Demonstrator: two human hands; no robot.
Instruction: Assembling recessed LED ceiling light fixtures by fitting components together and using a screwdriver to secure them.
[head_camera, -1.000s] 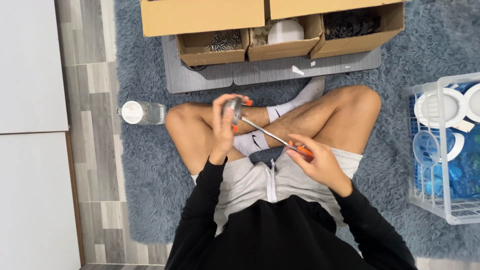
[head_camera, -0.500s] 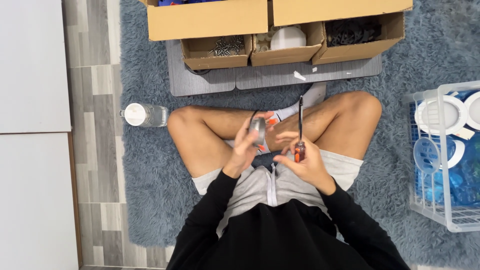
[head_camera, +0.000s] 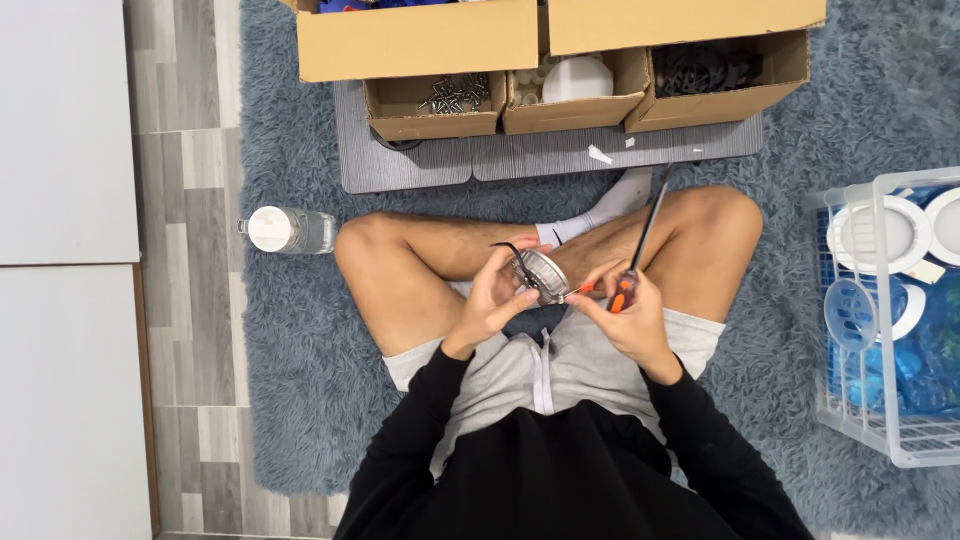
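Fixture: round metal light fitting (head_camera: 541, 274), centre frame — looks light, rigid; best held by rim.
Left hand (head_camera: 490, 305): fingers clamped round it.
Right hand (head_camera: 628, 312): closed on screwdriver (head_camera: 640, 240).

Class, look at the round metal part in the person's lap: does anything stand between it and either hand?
Nothing visible does. The left hand grips the round metal part directly, and the right hand, holding a screwdriver, touches its edge with its fingers.

a round silvery fitting (head_camera: 541, 275) held over the lap, beside an upright orange-handled screwdriver (head_camera: 637, 245).
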